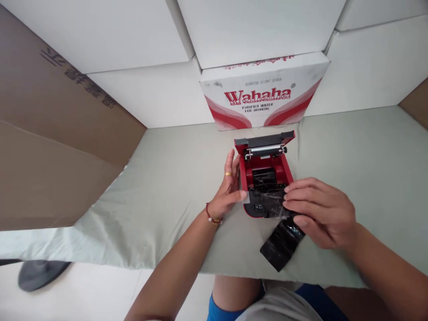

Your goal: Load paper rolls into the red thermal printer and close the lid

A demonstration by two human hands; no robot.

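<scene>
A small red and black printer [245, 178] sits on the cloth-covered table with its lid [265, 140] raised. Inside its bay lies a roll of shiny black film [264, 177]. The black film [281, 245] runs over the printer's front edge and hangs forward onto the cloth. My left hand [230, 191] grips the printer's left side, thumb on the front corner and fingers along the wall. At the front right corner, my right hand [323, 211] pinches the film's edge between thumb and fingers. Its fingertips partly hide the printer's right side.
Behind the printer stands a white and red Wahaha water carton [264, 100], against stacked white boxes [261, 31]. A brown cardboard box [60, 133] fills the left side. The green cloth [361, 165] ends just before my lap. A dark round base [42, 274] rests on the floor.
</scene>
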